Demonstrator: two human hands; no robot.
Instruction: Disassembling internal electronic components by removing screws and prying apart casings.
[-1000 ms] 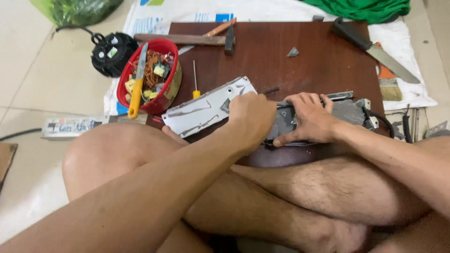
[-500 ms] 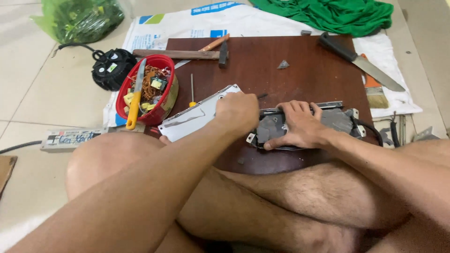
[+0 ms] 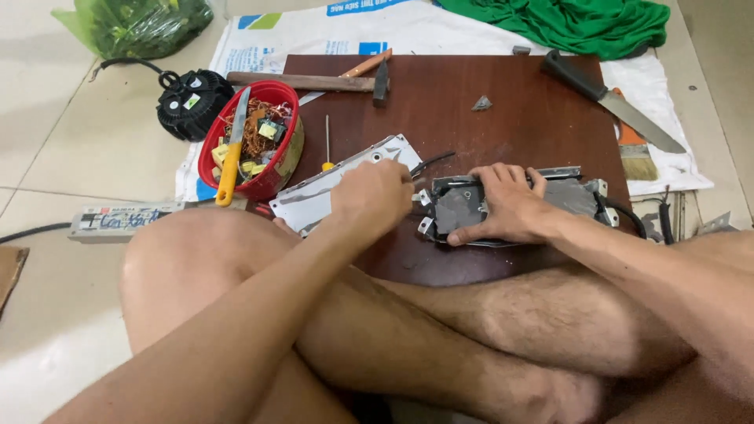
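Near the middle of the frame, a grey metal electronics housing with mounting tabs (image 3: 510, 206) is lain on a dark brown wooden board (image 3: 503, 102). It is pressed flat by the right hand (image 3: 506, 206), whose fingers are spread across its top. The left hand (image 3: 373, 196) is curled into a loose fist at the housing's left end; something appears to be pinched there, but what it is cannot be told. Just left of that hand, a flat silver metal cover plate (image 3: 314, 192) is lain partly under the wrist.

The prying at the left end is judged best done with firm downward pressure kept on the housing so that it cannot slide, and with the left-hand force directed away from the right-hand fingers.

At the upper left, a red plastic bowl of copper wire and small parts (image 3: 251, 141) is seen, with a yellow-handled knife (image 3: 230, 157) resting in it. A wooden-handled hammer (image 3: 314, 81) is lain along the board's top edge, and a large black-handled kitchen knife (image 3: 613, 98) at the upper right. A thin yellow-handled screwdriver (image 3: 327, 145) lies close to the left hand, and black cables (image 3: 628, 216) trail from the housing's right end, where snagging is possible.
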